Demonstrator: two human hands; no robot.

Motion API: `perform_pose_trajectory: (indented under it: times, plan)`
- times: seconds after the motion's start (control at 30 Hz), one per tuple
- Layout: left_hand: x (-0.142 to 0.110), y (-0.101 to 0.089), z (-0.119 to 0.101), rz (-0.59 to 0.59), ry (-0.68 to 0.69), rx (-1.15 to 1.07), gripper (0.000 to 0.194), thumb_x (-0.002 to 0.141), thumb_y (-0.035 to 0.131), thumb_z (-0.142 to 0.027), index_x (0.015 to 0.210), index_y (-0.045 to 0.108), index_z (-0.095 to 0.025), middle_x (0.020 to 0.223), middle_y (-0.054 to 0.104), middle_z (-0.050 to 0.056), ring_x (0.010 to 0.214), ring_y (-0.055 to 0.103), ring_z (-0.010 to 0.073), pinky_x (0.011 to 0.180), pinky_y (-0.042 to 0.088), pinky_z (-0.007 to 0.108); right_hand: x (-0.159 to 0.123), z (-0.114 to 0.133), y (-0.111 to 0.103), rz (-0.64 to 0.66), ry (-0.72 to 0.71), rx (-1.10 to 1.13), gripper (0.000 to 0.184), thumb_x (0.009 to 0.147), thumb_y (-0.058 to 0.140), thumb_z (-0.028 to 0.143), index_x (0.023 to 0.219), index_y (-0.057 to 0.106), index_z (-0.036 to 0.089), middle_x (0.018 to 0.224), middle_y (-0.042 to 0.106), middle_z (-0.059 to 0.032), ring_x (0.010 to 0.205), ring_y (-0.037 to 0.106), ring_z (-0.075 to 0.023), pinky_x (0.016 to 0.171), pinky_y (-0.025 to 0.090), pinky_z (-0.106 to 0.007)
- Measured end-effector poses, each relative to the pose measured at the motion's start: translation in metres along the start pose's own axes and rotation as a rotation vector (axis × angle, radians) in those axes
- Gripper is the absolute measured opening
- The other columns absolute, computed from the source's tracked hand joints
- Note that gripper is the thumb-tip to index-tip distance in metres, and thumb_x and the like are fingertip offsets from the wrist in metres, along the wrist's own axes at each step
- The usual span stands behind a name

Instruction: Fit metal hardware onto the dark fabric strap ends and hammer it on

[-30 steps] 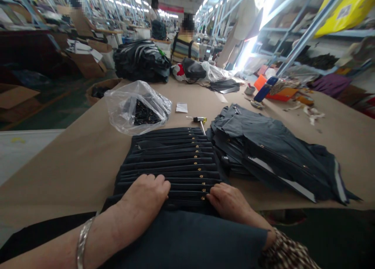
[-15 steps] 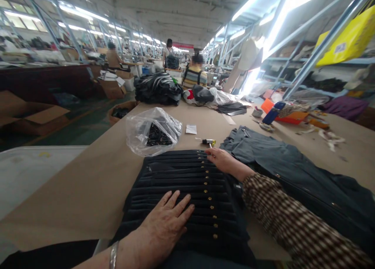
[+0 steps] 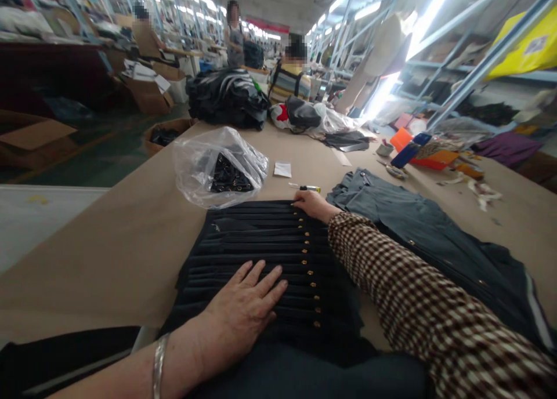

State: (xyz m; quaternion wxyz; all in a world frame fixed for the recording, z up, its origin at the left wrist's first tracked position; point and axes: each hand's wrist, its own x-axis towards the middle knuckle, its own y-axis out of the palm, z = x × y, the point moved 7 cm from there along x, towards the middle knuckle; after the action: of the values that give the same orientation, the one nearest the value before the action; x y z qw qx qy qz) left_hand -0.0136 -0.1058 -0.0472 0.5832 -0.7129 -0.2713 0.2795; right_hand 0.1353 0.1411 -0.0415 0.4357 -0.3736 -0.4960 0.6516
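Several dark fabric pieces [image 3: 243, 248] lie overlapped in narrow rows before me, with a line of small gold-coloured metal fittings [image 3: 310, 272] down their right side. My left hand [image 3: 243, 306] rests flat on the rows, fingers spread, a silver bangle at the wrist. At the far end of the line, my right hand [image 3: 311, 203] has its fingers closed at the edge of the farthest piece; what is between them is hidden. Just beyond it lies a small tool with a black and yellow handle [image 3: 311, 188]. A clear plastic bag [image 3: 191, 176] holding black pieces lies at the far left.
Dark grey garments [image 3: 418, 231] lie to the right on the brown table [image 3: 100, 231]. A small white paper [image 3: 282, 169], an orange box [image 3: 435, 158] and a dark heap [image 3: 226, 100] are farther back. Other people sit or stand beyond the table.
My right hand has shifted slightly left to the far edge of the fabric rows, its sleeve reaching farther forward. My left hand stays flat on the rows. The view has tilted down.
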Motion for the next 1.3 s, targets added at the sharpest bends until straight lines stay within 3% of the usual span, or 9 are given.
perform_pose_trajectory:
  times: [0.33,0.63,0.8,0.93,0.97,1.0,1.1,1.2,1.3]
  plan:
    - [0.015,-0.002,0.018,-0.032,-0.02,0.002,0.048,0.096,0.033,-0.042,0.142,0.035,-0.029,0.15,0.036,0.005,0.137,0.03,0.0327,0.11,0.018,0.051,0.019,0.002,-0.001,-0.086,0.192,-0.049,0.028,0.091,0.044,0.031,0.107,0.063,0.018,0.104,0.067,-0.0119,0.098,0.06,-0.0229,0.082,0.042,-0.031]
    - [0.02,-0.006,0.023,-0.063,-0.024,0.008,0.048,0.094,0.038,-0.037,0.142,0.034,-0.029,0.151,0.034,0.004,0.136,0.031,0.0328,0.11,0.02,0.052,0.031,-0.005,0.015,-0.049,0.204,0.055,0.031,0.091,0.042,0.025,0.109,0.065,0.015,0.105,0.068,-0.0106,0.098,0.061,-0.02,0.085,0.042,-0.027]
    - [0.021,-0.008,0.022,-0.043,-0.03,0.031,0.052,0.09,0.047,-0.032,0.141,0.036,-0.028,0.15,0.036,0.005,0.136,0.032,0.0342,0.109,0.023,0.053,0.013,0.006,-0.01,-0.081,0.165,0.114,0.04,0.093,0.044,0.028,0.127,0.053,0.011,0.118,0.062,-0.0158,0.109,0.057,-0.0216,0.093,0.041,-0.031]
    - [0.02,-0.007,0.023,-0.091,-0.02,0.006,0.05,0.092,0.043,-0.035,0.141,0.035,-0.029,0.149,0.037,0.005,0.135,0.034,0.033,0.109,0.023,0.053,-0.046,0.047,-0.053,-0.072,0.013,0.182,0.041,0.09,0.051,0.031,0.129,0.052,0.018,0.126,0.058,-0.0102,0.114,0.054,-0.018,0.097,0.04,-0.029]
    - [0.02,-0.006,0.024,-0.101,-0.017,0.001,0.05,0.093,0.042,-0.036,0.142,0.035,-0.029,0.149,0.037,0.006,0.135,0.034,0.0324,0.109,0.022,0.052,-0.071,0.063,-0.06,-0.009,-0.063,0.216,0.036,0.088,0.054,0.031,0.123,0.057,0.022,0.117,0.064,-0.0048,0.105,0.059,-0.0148,0.092,0.042,-0.024]
    - [0.019,-0.005,0.024,-0.108,-0.012,-0.003,0.05,0.093,0.041,-0.037,0.142,0.034,-0.029,0.149,0.037,0.006,0.135,0.033,0.0321,0.11,0.022,0.052,-0.101,0.085,-0.06,0.166,-0.214,0.325,0.032,0.089,0.053,0.031,0.119,0.06,0.021,0.11,0.067,-0.0031,0.097,0.061,-0.014,0.086,0.045,-0.023]
    - [0.017,-0.003,0.024,-0.131,-0.001,-0.009,0.05,0.094,0.037,-0.039,0.142,0.033,-0.028,0.15,0.035,0.006,0.137,0.03,0.0327,0.11,0.02,0.052,-0.207,0.133,-0.044,0.719,-0.424,0.5,0.03,0.09,0.051,0.028,0.117,0.064,0.026,0.103,0.071,0.0002,0.091,0.065,-0.0143,0.08,0.048,-0.021]
    - [0.016,-0.003,0.025,-0.15,0.002,-0.005,0.048,0.094,0.034,-0.042,0.141,0.036,-0.028,0.151,0.035,0.005,0.136,0.03,0.0339,0.109,0.019,0.053,-0.273,0.147,-0.013,0.85,-0.447,0.44,0.042,0.092,0.048,0.029,0.134,0.052,0.026,0.125,0.063,-0.0062,0.113,0.059,-0.0197,0.096,0.043,-0.027]
    - [0.015,-0.004,0.023,-0.172,0.008,0.012,0.047,0.094,0.036,-0.041,0.139,0.039,-0.028,0.149,0.038,0.006,0.136,0.032,0.0323,0.108,0.022,0.053,-0.292,0.146,0.033,0.818,-0.397,0.363,0.049,0.093,0.044,0.038,0.14,0.043,0.025,0.137,0.052,-0.0094,0.124,0.05,-0.0229,0.104,0.038,-0.034]
